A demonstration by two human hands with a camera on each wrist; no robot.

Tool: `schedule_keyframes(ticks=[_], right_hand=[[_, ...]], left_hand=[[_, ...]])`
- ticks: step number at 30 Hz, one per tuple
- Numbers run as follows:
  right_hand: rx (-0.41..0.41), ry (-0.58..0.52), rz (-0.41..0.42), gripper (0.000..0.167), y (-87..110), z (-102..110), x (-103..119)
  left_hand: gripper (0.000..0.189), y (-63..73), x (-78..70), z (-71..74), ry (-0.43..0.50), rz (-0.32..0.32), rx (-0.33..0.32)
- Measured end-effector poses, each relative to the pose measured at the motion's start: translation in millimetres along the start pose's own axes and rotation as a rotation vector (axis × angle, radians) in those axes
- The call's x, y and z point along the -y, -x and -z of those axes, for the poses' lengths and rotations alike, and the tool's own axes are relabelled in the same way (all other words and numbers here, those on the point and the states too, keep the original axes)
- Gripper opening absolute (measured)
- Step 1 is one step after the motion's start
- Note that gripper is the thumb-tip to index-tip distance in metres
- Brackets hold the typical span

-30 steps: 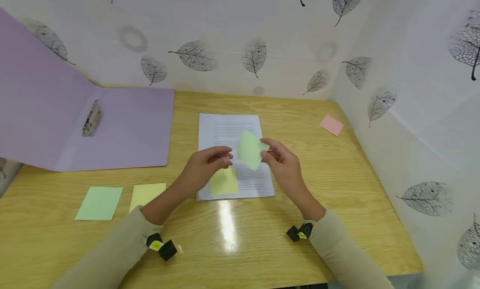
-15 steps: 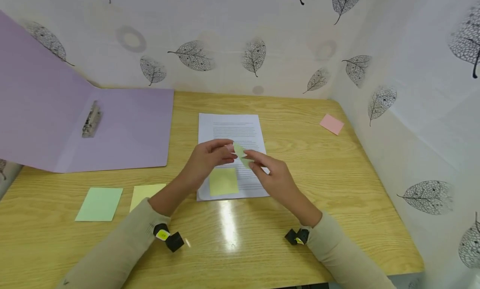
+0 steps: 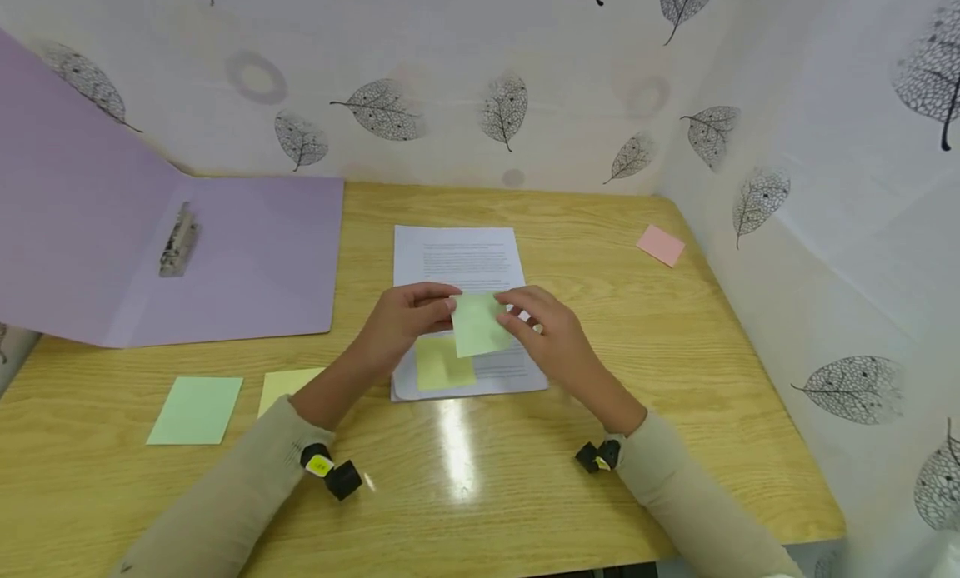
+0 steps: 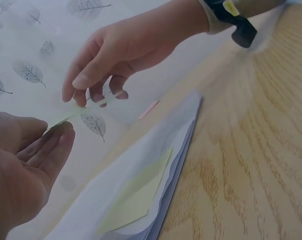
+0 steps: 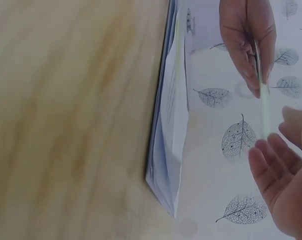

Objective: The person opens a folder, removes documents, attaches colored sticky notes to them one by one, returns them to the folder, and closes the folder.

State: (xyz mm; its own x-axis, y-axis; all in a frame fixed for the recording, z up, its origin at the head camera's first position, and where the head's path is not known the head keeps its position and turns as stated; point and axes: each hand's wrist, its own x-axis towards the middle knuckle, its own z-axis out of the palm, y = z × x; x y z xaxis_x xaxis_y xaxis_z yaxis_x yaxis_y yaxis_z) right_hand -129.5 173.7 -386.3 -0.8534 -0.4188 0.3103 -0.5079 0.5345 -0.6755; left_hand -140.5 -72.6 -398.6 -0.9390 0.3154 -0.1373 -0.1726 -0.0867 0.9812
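Observation:
In the head view, my left hand [image 3: 397,321] pinches a pale green sticky note [image 3: 477,326] by its left edge, thumb on the near side. The note is held over a stack of printed paper [image 3: 457,257]. My right hand [image 3: 551,328] has its fingertips at the note's right edge. In the right wrist view, the right thumb stands apart from the note [image 5: 265,112], which appears almost edge-on. A yellow sticky note [image 3: 442,366] lies on the lower left of the top sheet, partly overlapped by the green one.
A lilac folder [image 3: 262,257] stands open at the left, its metal clip [image 3: 178,243] showing. Another green note [image 3: 197,410] and a yellow note [image 3: 285,386], partly behind the left forearm, lie nearer. A pink note [image 3: 661,246] is at the back right. Leaf-patterned cloth encloses the table.
The green note began in my right hand alone, then both hands held it seen nearly edge-on. Now its flat face shows, the left hand pinches it, and the right fingers have loosened.

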Motion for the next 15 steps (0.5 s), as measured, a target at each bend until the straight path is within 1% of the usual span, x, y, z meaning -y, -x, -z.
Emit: schedule_keyframes(ticks=[2,4,7,8,11,15], right_hand=[[-0.027,0.054,0.026,0.027,-4.8,2,-5],[-0.04,0.105,0.034,0.025,-9.2,4,-9],[-0.019,0.165,0.01,0.024,-15.2,7,-15],[-0.009,0.175,-0.01,0.023,-17.0,8,-16],[0.032,0.148,-0.099,0.019,-22.5,10,-22],[0.081,0.048,-0.223,0.016,-29.8,13,-30]], left_hand=[[0.03,-2.9,1.2,0.2,0.005,0.01,0.02],[0.028,-6.5,2.8,0.8,0.002,0.028,0.047],[0.027,-12.4,4.4,1.0,-0.004,0.063,0.073],[0.028,-14.7,4.9,1.1,-0.009,0.072,0.078],[0.028,-23.1,6.7,1.2,-0.017,0.091,0.079],[0.025,-37.9,8.8,2.9,-0.084,0.073,0.072]])
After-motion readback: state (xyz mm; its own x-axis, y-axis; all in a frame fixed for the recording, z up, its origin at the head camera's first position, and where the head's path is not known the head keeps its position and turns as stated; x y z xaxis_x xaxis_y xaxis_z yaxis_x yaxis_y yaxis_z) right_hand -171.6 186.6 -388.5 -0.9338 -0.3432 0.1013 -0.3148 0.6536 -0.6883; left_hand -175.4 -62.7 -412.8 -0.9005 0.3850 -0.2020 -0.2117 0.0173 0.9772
